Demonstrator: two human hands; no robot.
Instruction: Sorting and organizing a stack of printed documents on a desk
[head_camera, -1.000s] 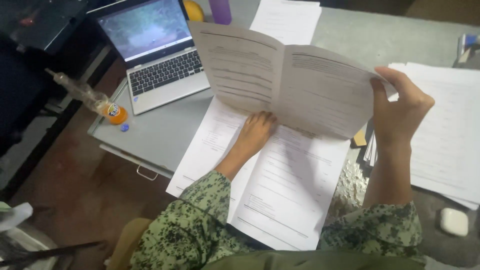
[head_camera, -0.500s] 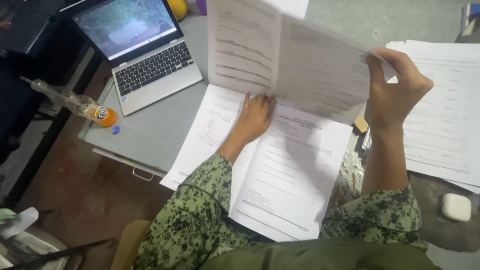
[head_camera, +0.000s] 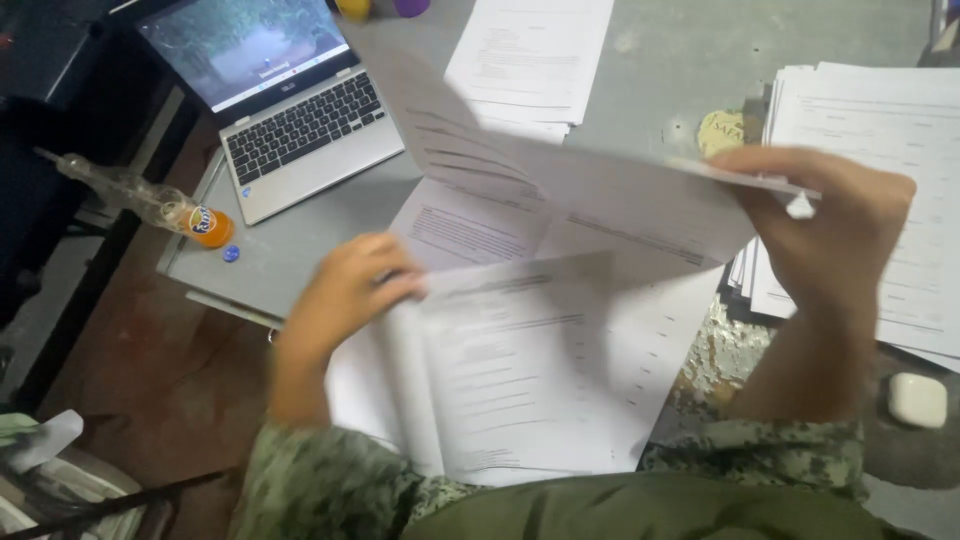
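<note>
The person's right hand (head_camera: 835, 225) is pinching the edge of a big folded paper sheet (head_camera: 560, 175), fingers clenched on it, holding it up over the grey table (head_camera: 300, 240). The left hand (head_camera: 345, 290) is gripping the edge of a printed page (head_camera: 530, 370) lying below, lifting it off the pile. It's blurry there, tbh. An open laptop (head_camera: 290, 110) is sitting to the left, with a plastic bottle (head_camera: 150, 205) poking off the table edge. More paper stacks (head_camera: 880, 150) are lying to the right, and a small white case (head_camera: 917, 398) near the elbow.
</note>
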